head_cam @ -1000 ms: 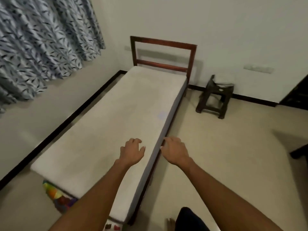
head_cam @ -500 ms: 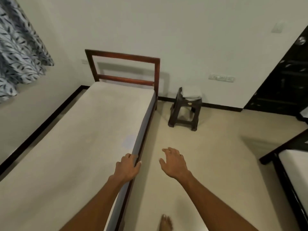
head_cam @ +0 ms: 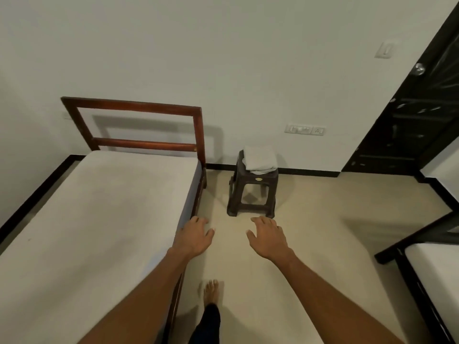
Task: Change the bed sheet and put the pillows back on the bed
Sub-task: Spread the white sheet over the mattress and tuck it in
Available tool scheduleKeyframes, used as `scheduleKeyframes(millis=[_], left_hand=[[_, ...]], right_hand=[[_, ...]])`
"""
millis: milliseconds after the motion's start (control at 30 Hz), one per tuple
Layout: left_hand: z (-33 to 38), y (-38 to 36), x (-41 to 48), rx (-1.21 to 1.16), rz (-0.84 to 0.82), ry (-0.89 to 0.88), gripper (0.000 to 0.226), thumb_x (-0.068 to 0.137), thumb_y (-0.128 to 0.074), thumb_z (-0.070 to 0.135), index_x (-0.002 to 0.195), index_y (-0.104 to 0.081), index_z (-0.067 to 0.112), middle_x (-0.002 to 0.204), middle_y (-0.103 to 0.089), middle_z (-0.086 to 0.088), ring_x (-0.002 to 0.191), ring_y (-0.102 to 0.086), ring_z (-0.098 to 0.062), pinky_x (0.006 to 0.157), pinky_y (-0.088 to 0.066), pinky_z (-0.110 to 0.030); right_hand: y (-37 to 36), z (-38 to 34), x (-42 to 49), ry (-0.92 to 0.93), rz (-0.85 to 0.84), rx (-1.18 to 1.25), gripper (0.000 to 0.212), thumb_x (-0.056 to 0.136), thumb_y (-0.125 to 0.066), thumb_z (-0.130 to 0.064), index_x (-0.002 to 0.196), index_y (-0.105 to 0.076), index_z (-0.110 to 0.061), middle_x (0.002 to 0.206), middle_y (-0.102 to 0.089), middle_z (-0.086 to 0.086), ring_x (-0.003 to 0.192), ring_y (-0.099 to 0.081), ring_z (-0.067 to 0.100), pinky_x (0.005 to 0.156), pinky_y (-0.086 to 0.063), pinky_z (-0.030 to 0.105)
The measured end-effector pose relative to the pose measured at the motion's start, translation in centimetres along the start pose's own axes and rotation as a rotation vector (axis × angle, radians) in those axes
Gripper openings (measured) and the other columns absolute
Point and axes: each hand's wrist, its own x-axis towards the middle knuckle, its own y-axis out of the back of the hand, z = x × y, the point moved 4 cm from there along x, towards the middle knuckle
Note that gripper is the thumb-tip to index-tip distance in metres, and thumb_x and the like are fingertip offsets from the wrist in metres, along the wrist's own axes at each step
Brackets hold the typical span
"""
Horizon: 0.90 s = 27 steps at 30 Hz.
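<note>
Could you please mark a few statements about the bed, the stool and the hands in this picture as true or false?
1. A folded light cloth lies on the dark stool. True.
2. The left hand grips that cloth. False: it holds nothing, its fingers loosely spread, and it is apart from the stool.
3. No pillow lies on the visible part of the mattress. True.
4. The stool stands on the mattress. False: it stands on the floor, to the right of the headboard.
5. The right hand holds nothing. True.
</note>
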Motion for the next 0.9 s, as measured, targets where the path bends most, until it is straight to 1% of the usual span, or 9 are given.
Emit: scheduleKeyframes(millis=[133, 333, 400, 500, 567, 667, 767, 833, 900], left_hand=[[1.8, 1.4, 10.1, 0.000, -0.032, -0.041, 0.051, 0.106, -0.046, 0.048, 0.147, -0.048, 0.019, 0.152, -0.048, -0.005, 0.138, -0.047, -0.027, 0.113, -0.036, -0.052], [5.5, 4.8, 25.5, 0.039, -0.123, -0.122, 0.049, 0.106, -0.045, 0.047, 0.147, -0.048, 0.021, 0.152, -0.047, -0.004, 0.139, -0.046, -0.026, 0.115, -0.036, -0.050], [7.3, 5.8, 30.0, 0.045, -0.142, -0.141, 0.048, 0.106, -0.047, 0.046, 0.147, -0.048, 0.020, 0.151, -0.047, -0.003, 0.139, -0.046, -0.026, 0.114, -0.035, -0.048], [9.4, 5.5, 36.8, 0.056, -0.156, -0.188, 0.045, 0.105, -0.049, 0.046, 0.142, -0.052, 0.021, 0.145, -0.052, -0.003, 0.131, -0.051, -0.024, 0.108, -0.040, -0.042], [10.4, 4.8, 40.8, 0.046, -0.175, -0.189, 0.047, 0.103, -0.050, 0.048, 0.141, -0.053, 0.021, 0.142, -0.054, -0.003, 0.128, -0.053, -0.024, 0.106, -0.045, -0.042], [11.9, 2.8, 47.2, 0.050, -0.211, -0.171, 0.047, 0.102, -0.050, 0.049, 0.141, -0.052, 0.022, 0.142, -0.052, -0.004, 0.129, -0.052, -0.025, 0.107, -0.046, -0.044], [13.1, 1.8, 52.7, 0.023, -0.225, -0.141, 0.044, 0.102, -0.050, 0.049, 0.139, -0.052, 0.025, 0.141, -0.051, -0.003, 0.128, -0.052, -0.024, 0.107, -0.047, -0.046], [14.0, 1.2, 56.4, 0.028, -0.241, -0.092, 0.044, 0.102, -0.049, 0.049, 0.139, -0.052, 0.027, 0.140, -0.052, -0.001, 0.125, -0.054, -0.022, 0.106, -0.048, -0.046], [15.1, 1.0, 59.5, 0.019, -0.260, -0.053, 0.044, 0.102, -0.049, 0.049, 0.139, -0.052, 0.026, 0.140, -0.052, -0.001, 0.124, -0.055, -0.023, 0.106, -0.049, -0.045]], right_hand=[[1.5, 1.0, 8.6, -0.031, 0.014, -0.005, 0.058, 0.104, -0.047, -0.047, 0.155, -0.044, -0.021, 0.159, -0.045, 0.005, 0.148, -0.038, 0.028, 0.119, -0.035, 0.047], [5.2, 3.0, 20.8, -0.112, -0.007, -0.022, 0.054, 0.104, -0.045, -0.047, 0.151, -0.046, -0.021, 0.151, -0.050, 0.003, 0.143, -0.042, 0.026, 0.114, -0.037, 0.044], [6.7, 4.3, 24.4, -0.164, -0.007, 0.009, 0.052, 0.103, -0.045, -0.047, 0.148, -0.048, -0.021, 0.149, -0.051, 0.002, 0.141, -0.043, 0.026, 0.112, -0.039, 0.044], [8.1, 6.7, 29.6, -0.208, 0.001, 0.045, 0.050, 0.102, -0.047, -0.047, 0.145, -0.050, -0.023, 0.147, -0.053, 0.002, 0.139, -0.045, 0.026, 0.111, -0.041, 0.043], [9.1, 8.4, 32.9, -0.237, -0.005, 0.061, 0.052, 0.102, -0.048, -0.046, 0.148, -0.048, -0.023, 0.150, -0.052, 0.003, 0.140, -0.044, 0.027, 0.112, -0.040, 0.044], [9.9, 11.6, 39.1, -0.238, -0.036, 0.064, 0.057, 0.103, -0.047, -0.044, 0.155, -0.042, -0.022, 0.156, -0.046, 0.004, 0.146, -0.040, 0.027, 0.117, -0.036, 0.044], [11.1, 14.0, 45.2, -0.220, -0.041, 0.068, 0.055, 0.103, -0.046, -0.045, 0.154, -0.043, -0.022, 0.156, -0.047, 0.004, 0.145, -0.040, 0.026, 0.118, -0.036, 0.043], [11.5, 15.8, 49.3, -0.206, -0.086, 0.067, 0.054, 0.103, -0.047, -0.046, 0.151, -0.045, -0.023, 0.155, -0.048, 0.004, 0.145, -0.041, 0.026, 0.118, -0.038, 0.044], [12.2, 17.2, 53.1, -0.181, -0.146, 0.056, 0.056, 0.103, -0.047, -0.046, 0.153, -0.044, -0.023, 0.158, -0.046, 0.004, 0.146, -0.039, 0.027, 0.120, -0.037, 0.045]])
